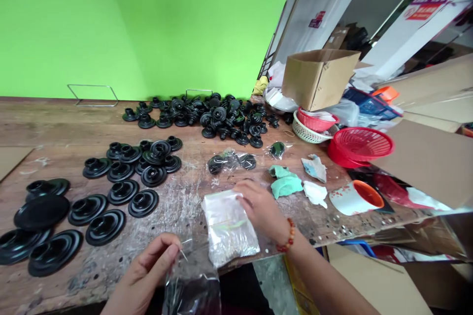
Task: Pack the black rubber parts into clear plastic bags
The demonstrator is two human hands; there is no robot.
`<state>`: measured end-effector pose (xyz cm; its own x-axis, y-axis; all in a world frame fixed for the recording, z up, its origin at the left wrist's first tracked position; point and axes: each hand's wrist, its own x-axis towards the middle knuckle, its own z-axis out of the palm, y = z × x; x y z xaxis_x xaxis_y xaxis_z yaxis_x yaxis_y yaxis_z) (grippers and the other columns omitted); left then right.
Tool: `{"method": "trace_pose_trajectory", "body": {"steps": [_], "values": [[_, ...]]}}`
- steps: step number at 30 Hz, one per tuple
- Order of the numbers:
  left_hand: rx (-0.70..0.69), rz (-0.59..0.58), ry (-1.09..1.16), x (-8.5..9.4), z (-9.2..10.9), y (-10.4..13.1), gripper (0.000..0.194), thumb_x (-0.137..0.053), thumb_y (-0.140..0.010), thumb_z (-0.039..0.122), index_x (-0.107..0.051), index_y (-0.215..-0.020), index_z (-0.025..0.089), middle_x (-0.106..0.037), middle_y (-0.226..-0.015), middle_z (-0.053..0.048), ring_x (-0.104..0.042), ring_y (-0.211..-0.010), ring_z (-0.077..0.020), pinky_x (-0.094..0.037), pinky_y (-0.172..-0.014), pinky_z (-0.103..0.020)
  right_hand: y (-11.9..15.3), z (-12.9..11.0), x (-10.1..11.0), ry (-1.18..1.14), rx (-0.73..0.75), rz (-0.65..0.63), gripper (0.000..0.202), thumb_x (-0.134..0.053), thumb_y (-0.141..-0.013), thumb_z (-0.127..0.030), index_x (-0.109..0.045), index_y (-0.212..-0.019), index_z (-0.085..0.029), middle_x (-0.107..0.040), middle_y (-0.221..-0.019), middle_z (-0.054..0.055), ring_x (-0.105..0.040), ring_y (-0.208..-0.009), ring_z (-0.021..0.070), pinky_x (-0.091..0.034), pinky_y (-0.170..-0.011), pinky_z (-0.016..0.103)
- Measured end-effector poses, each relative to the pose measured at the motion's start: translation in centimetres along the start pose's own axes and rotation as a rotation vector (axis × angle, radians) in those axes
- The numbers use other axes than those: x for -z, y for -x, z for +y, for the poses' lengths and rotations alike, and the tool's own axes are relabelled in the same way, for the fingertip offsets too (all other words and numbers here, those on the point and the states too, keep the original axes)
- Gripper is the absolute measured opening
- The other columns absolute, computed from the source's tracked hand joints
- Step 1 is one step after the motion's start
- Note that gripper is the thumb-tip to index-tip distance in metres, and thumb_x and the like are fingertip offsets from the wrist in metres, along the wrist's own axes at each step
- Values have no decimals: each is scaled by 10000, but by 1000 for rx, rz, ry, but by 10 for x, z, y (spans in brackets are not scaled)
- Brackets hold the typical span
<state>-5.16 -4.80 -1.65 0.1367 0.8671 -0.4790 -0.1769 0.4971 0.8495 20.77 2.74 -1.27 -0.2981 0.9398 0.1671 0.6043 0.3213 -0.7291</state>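
My left hand pinches the top edge of a clear plastic bag, which hangs at the table's front edge; dark shapes show through it. My right hand, with a beaded bracelet on the wrist, rests at the upper right of a stack of clear bags, its fingers curled over the stack's edge. Whether those fingers grip a bag is hard to see. Behind the stack lie black parts in clear wrapping. Loose black round parts spread over the table at the left.
A large heap of black parts lies along the green wall. On the right are green cloths, a white cup with an orange inside, red baskets and a cardboard box. The wooden table's front edge runs below my hands.
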Motion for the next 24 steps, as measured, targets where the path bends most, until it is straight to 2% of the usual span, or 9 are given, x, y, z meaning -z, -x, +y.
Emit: {"method": "trace_pose_trajectory", "body": {"steps": [3, 5, 7, 9, 11, 14, 16, 20, 24], "values": [[-222, 46, -320, 13, 4, 3, 223, -649, -802, 466, -651, -809, 243, -590, -727, 18, -540, -696, -149, -470, -627, -202, -8, 33, 13, 358, -35, 6, 438, -459, -801, 23, -638, -1145, -181, -571, -1216, 135, -510, -1131, 271, -416, -976, 447], [-348, 27, -478, 21, 6, 5, 193, -633, -817, 438, -671, -826, 249, -648, -797, -5, -594, -779, -180, -495, -681, -213, -12, 48, 17, 377, -43, -75, 428, -440, -784, 49, -660, -1079, -169, -604, -1114, 122, -567, -1035, 238, -463, -929, 399], [-457, -29, -602, 25, 10, 6, 141, -600, -855, 372, -678, -831, 258, -667, -823, -10, -620, -807, -178, -499, -713, -209, -14, 48, 20, 355, -42, -39, 374, -436, -812, 27, -658, -1054, -151, -610, -1036, 117, -591, -964, 219, -485, -897, 382], [-565, -80, -705, 22, 15, 8, 116, -574, -881, 296, -679, -840, 267, -661, -822, -5, -631, -800, -159, -495, -728, -201, -15, 29, 20, 254, -49, 93, 297, -489, -857, -61, -641, -1094, -153, -607, -1050, 119, -596, -936, 217, -503, -857, 379], [-659, -112, -798, 16, 19, 9, 125, -570, -887, 237, -688, -873, 276, -650, -828, -5, -637, -783, -143, -495, -716, -195, -15, -2, 16, -9, -89, 172, 265, -564, -880, -199, -623, -1138, -184, -629, -1003, 90, -614, -825, 190, -535, -729, 334], [-742, -159, -896, 4, 20, 8, 167, -583, -875, 183, -715, -898, 284, -640, -822, -10, -640, -747, -127, -497, -675, -186, -14, -51, -4, -510, -214, -18, 304, -610, -866, -368, -620, -1107, -183, -616, -715, 6, -550, -533, 123, -459, -465, 238], [-785, -157, -903, 0, 17, 7, 187, -593, -864, 162, -730, -894, 286, -631, -810, -12, -640, -730, -122, -495, -655, -180, -13, -72, -22, -666, -254, -135, 277, -662, -820, -373, -638, -1000, -164, -565, -633, -28, -500, -498, 96, -407, -448, 209], [-843, 18, -730, 5, 5, 3, 183, -625, -842, 156, -738, -892, 291, -602, -792, -6, -619, -705, -117, -475, -614, -175, -11, -81, -50, -520, -225, -128, 165, -723, -748, -254, -657, -866, -160, -501, -615, -54, -430, -560, 75, -340, -503, 193], [-682, 180, -488, 14, -8, 0, 99, -661, -820, 229, -745, -832, 280, -587, -883, -26, -605, -848, -162, -480, -740, -223, -8, -73, -58, -443, -240, -228, 148, -732, -726, -236, -655, -829, -161, -468, -597, -64, -391, -555, 78, -295, -492, 201]]}}
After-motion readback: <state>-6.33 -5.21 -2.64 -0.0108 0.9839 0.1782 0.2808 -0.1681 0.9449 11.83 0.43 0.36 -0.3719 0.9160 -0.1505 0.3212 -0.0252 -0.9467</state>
